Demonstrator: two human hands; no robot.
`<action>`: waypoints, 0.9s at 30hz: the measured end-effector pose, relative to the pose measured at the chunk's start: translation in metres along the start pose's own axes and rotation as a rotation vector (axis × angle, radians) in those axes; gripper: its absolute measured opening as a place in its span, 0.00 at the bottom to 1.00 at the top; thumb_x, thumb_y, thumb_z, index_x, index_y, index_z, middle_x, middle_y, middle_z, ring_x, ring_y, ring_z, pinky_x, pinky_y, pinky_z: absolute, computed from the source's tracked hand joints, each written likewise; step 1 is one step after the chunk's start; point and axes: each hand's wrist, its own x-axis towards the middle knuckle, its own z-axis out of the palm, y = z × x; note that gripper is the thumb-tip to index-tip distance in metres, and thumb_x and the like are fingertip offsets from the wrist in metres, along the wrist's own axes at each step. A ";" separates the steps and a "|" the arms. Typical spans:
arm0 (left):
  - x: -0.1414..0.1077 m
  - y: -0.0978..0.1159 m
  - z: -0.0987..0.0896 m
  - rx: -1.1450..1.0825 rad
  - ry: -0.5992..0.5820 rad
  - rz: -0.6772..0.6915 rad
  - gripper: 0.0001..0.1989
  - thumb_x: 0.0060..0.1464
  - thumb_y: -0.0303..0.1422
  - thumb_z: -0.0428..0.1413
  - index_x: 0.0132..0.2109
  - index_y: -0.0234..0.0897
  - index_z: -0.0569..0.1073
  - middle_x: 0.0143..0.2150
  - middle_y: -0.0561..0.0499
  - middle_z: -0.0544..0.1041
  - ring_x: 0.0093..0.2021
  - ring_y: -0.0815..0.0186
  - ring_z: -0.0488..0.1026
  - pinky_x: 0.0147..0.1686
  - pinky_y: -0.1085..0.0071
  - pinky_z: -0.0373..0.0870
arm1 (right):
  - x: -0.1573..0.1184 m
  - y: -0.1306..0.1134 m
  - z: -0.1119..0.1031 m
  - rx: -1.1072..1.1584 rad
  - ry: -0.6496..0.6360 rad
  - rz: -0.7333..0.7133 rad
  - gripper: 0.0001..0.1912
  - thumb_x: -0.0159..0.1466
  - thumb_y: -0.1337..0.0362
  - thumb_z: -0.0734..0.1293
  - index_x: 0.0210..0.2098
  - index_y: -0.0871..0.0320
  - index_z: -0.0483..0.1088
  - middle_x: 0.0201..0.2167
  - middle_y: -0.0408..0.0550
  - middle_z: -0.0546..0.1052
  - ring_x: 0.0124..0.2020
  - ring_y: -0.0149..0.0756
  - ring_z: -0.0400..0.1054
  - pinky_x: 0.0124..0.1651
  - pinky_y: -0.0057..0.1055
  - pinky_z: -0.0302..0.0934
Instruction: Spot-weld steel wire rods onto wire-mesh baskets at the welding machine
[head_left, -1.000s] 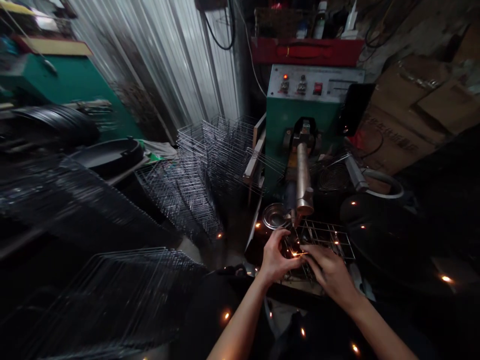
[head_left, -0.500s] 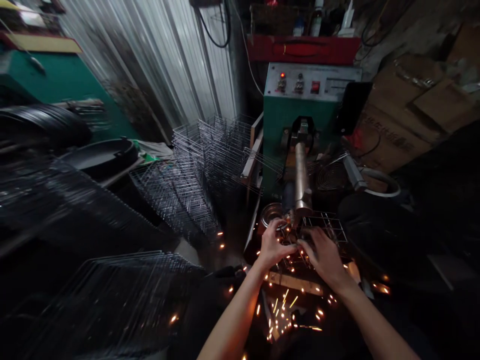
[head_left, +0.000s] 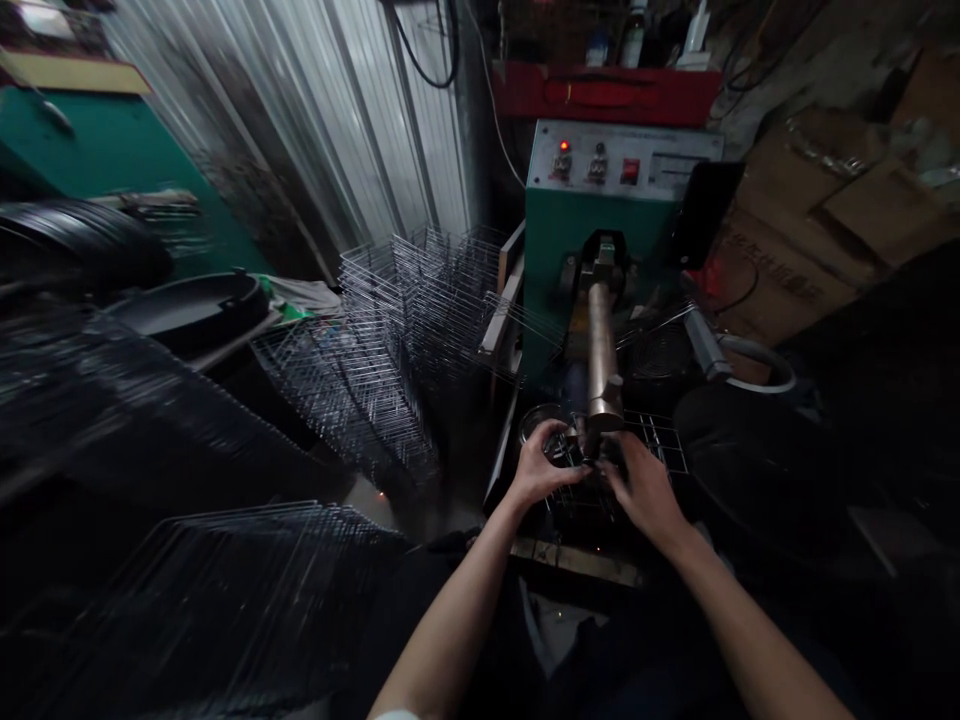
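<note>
Head view looks down at two bare hands that work on a wire rack (head_left: 652,440) lying flat under the copper arm (head_left: 602,355) of a green welding machine (head_left: 600,225). Left hand (head_left: 538,468) closes its fingers on the near left part of the rack, and right hand (head_left: 643,490) presses on the near right part, so both hands hold it. I judge the rack to be light but stiff, made from thin steel wires, with open gaps where fingers can catch, and it may be hot near the weld point. It seems best to take it by the outer frame wires, away from the arm tip. Beside the left hand sits a small round metal dish (head_left: 541,422). Many finished racks (head_left: 405,330) stand stacked to the left.
</note>
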 end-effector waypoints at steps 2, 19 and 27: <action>0.004 0.000 -0.001 0.018 0.005 0.014 0.36 0.35 0.39 0.74 0.53 0.38 0.71 0.51 0.45 0.76 0.53 0.55 0.74 0.55 0.60 0.71 | 0.001 0.005 0.003 -0.015 0.023 -0.001 0.14 0.70 0.64 0.60 0.55 0.57 0.63 0.45 0.56 0.75 0.46 0.48 0.73 0.49 0.45 0.70; 0.004 0.000 -0.006 0.108 -0.025 -0.040 0.37 0.37 0.40 0.73 0.55 0.41 0.70 0.51 0.46 0.76 0.51 0.55 0.75 0.50 0.60 0.74 | 0.002 0.000 -0.003 -0.008 0.024 0.031 0.13 0.71 0.60 0.61 0.53 0.56 0.65 0.44 0.55 0.74 0.46 0.47 0.72 0.48 0.43 0.70; -0.008 -0.012 -0.035 0.221 -0.221 -0.009 0.64 0.30 0.43 0.75 0.70 0.37 0.50 0.68 0.35 0.60 0.69 0.46 0.59 0.68 0.48 0.54 | -0.224 0.134 -0.109 -0.367 0.077 0.553 0.16 0.63 0.49 0.60 0.37 0.49 0.74 0.38 0.58 0.81 0.39 0.59 0.77 0.39 0.52 0.72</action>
